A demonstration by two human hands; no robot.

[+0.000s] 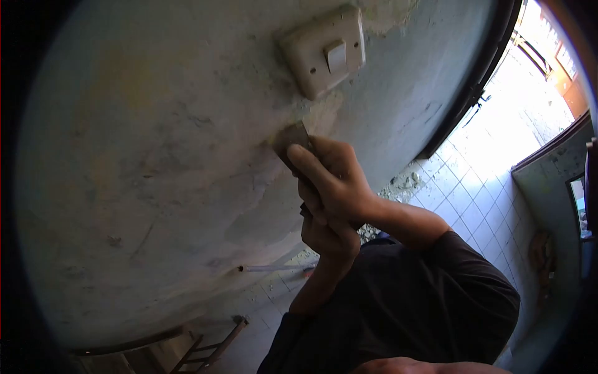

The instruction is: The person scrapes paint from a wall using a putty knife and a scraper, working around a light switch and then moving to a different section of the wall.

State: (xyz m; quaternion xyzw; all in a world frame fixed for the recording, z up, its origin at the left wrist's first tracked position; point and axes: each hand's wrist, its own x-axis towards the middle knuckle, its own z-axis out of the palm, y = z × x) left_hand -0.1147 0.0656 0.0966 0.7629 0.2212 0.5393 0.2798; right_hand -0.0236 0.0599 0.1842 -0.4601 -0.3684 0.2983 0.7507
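My right hand [336, 177] is closed around a flat scraper [288, 138], with the thumb pressed along its blade. The blade's front edge meets the wall [168, 156], just below a white light switch [327, 56]. Directly below, my left hand [330, 237] is wrapped round the lower part of the same tool, close against the right hand. Fingers hide most of the handle. Around the blade the wall surface is patchy, with worn paint and bare spots.
Paint flakes and rubble [405, 182] lie on the tiled floor [479, 206] along the wall's foot. A pipe [261, 268] sticks out low down. Wooden furniture [208, 352] stands at the bottom left. A dark door frame [476, 81] borders a bright doorway at the upper right.
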